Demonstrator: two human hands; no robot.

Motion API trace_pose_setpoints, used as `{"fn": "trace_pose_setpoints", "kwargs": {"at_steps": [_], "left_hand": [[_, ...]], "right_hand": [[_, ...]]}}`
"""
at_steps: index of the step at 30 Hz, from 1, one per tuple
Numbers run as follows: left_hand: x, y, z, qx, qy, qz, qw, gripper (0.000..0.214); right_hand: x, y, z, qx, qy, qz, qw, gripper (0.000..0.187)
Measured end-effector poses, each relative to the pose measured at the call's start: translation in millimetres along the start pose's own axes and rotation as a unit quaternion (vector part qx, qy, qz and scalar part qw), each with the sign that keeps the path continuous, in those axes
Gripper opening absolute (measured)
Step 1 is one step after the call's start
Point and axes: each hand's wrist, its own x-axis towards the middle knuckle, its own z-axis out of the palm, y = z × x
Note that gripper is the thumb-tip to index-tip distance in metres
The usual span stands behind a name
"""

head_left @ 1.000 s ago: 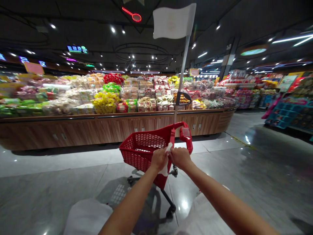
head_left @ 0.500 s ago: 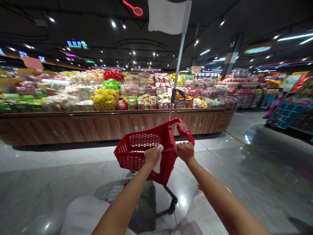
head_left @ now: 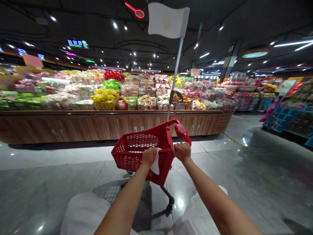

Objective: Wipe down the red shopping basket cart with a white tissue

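In front of me stands a red shopping cart (head_left: 137, 140) with a perforated plastic basket, turned sideways. My left hand (head_left: 149, 156) is closed around a white cloth or tissue (head_left: 156, 164) at the basket's near side rim; the cloth hangs down against the red wall. Whether the fingers also grip the rim is hard to see. My right hand (head_left: 182, 151) is wrapped around the near end of the red push handle (head_left: 183, 132). A pole (head_left: 178, 62) with a white flag (head_left: 168, 20) rises behind the cart's handle end.
A long wooden display counter (head_left: 80, 125) piled with packaged food (head_left: 107, 98) runs across behind the cart. To the right is a blue rack (head_left: 281, 117) of goods. Shiny grey floor tiles (head_left: 244, 169) surround the cart, and a dark wheel leg (head_left: 168, 199) stands beneath it.
The cart and both hands have shifted slightly left in view. Both hands keep their closed hold, and the white cloth is still in the left one. The flag appears slightly lower.
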Motion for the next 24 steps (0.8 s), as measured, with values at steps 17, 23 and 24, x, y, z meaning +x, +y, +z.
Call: {"fn": "trace_pose_setpoints", "kwargs": {"at_steps": [17, 23, 24], "left_hand": [[1, 26, -11.5, 0.020, 0.001, -0.086, 0.996, 0.044], [-17, -54, -25.0, 0.108, -0.013, -0.148, 0.983, 0.045], [-16, -52, -25.7, 0.106, -0.012, -0.162, 0.981, 0.045]], "right_hand": [[11, -13, 7, 0.029, 0.044, -0.056, 0.997, 0.033], [13, -9, 12, 0.041, 0.037, -0.047, 0.997, 0.031], [14, -10, 12, 0.041, 0.035, -0.041, 0.998, 0.031]]}}
